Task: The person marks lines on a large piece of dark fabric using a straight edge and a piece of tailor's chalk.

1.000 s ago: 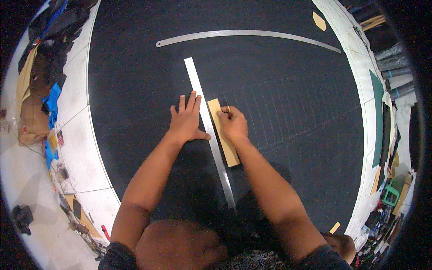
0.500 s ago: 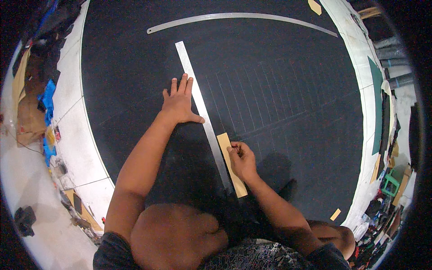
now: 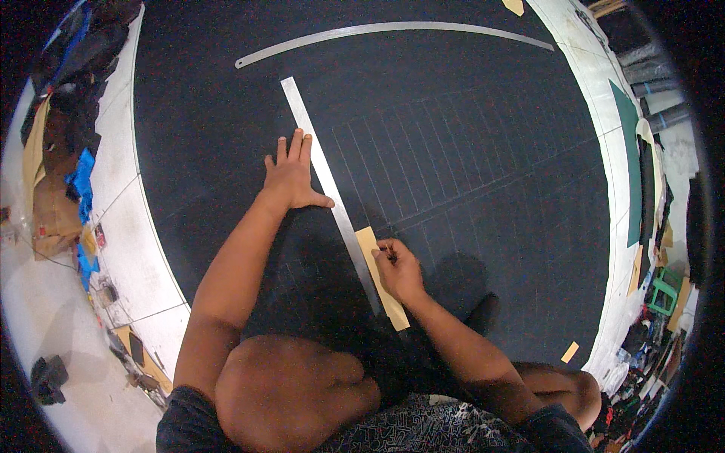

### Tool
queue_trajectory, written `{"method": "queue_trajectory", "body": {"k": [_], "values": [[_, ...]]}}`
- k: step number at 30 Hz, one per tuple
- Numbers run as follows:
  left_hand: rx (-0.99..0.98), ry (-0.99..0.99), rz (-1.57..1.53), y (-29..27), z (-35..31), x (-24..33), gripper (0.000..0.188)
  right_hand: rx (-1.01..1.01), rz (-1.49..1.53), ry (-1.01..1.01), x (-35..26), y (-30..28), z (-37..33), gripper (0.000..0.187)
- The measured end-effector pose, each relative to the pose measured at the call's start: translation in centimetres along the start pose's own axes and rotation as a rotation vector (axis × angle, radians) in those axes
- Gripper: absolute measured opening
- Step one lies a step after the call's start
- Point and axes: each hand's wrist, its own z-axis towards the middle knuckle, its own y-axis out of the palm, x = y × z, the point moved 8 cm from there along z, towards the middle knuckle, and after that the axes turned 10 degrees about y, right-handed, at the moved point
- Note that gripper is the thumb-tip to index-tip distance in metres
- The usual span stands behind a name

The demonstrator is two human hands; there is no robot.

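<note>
Black material [image 3: 491, 204] lies spread beneath me, with rows of thin pale lines drawn on it. A straight metal ruler [image 3: 325, 170] runs slantwise across it. My left hand [image 3: 289, 181] lies flat at the ruler's left edge with the fingers spread, the thumb resting on the metal. To the right of the ruler's lower half is a tan card strip [image 3: 387, 291], lying alongside it. My right hand [image 3: 400, 272] is closed in a pinch at the strip's right edge. Something small and dark shows between those fingers, too small to name.
A longer metal ruler [image 3: 393, 27], curved in this view, lies at the far side. Small tan pieces [image 3: 570, 352] lie near right and far right. White floor tiles [image 3: 151, 249] border the material. Clutter, a green plastic item [image 3: 664, 291] and rolls [image 3: 657, 90] line the right.
The tan strip has moved left, closer to the ruler's edge, with my right hand at it. My left hand keeps its place on the ruler. The whole view has shifted slightly.
</note>
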Motion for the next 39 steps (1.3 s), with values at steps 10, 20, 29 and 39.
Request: {"method": "queue_trajectory", "body": {"k": [10, 20, 29, 39], "values": [[0.016, 0.004, -0.023, 0.0, -0.4, -0.6, 0.154, 0.248, -0.180, -0.261, -1.9, -2.3, 0.5, 0.022], [0.021, -0.004, -0.050, -0.2, -0.5, -0.4, 0.153, 0.037, -0.094, -0.206, -12.9, -2.4, 8.4, 0.043], [-0.002, 0.008, -0.076, -0.4, -0.4, 0.1, 0.151, 0.112, -0.174, -0.648, -21.0, 4.4, 13.2, 0.027], [0.083, 0.042, -0.054, 0.1, -0.1, -0.2, 0.154, 0.092, -0.323, -0.724, -22.3, 5.6, 13.5, 0.023]]}}
